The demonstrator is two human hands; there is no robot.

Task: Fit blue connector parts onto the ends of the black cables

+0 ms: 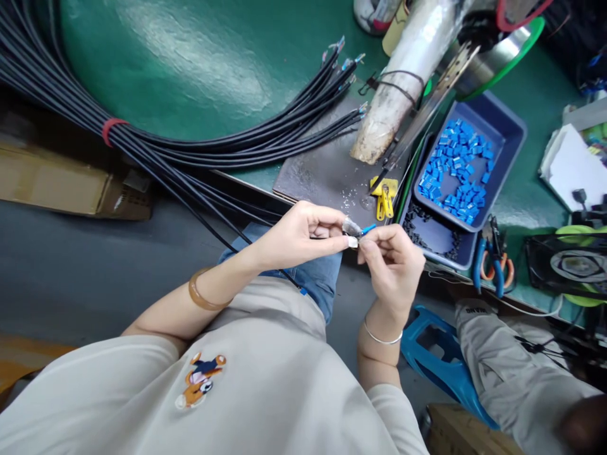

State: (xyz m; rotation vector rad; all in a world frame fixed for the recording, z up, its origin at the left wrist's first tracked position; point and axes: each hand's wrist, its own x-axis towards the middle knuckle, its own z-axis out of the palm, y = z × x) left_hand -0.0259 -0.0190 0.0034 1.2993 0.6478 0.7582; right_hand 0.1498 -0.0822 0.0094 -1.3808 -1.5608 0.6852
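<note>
Left hand [298,235] thumb and forefinger pinched shut on the cable end [351,226], greyish foil-like bit showing at the tips; other fingers curled in; brown bangle [202,297] on that wrist; right hand [393,265] just opposite, fingertips touching the left's, thumb and forefinger closed on a small blue connector [368,228] that sticks out at the cable end; remaining fingers folded; silver bracelet [382,338] on the wrist; both hands held over the lap, just off the near edge of the green table [190,57]; a thin black cable runs from under the left hand back toward the cable bundle [199,148], which fans across the table and is bound with a red tie [111,129]; stripped ends of the bundle lie on a grey metal plate [322,170]; beyond the hands a yellow clip [384,197] on the plate; right of it a blue tray [509,136] with loose blue connectors, dark small parts in the tray below it; blue-handled pliers [493,265] near the table edge; white wrapped cylinder [403,82] slanting above the plate; cardboard box [52,183] far left; blue stool [441,360] and another person's leg [512,366] at lower right
</note>
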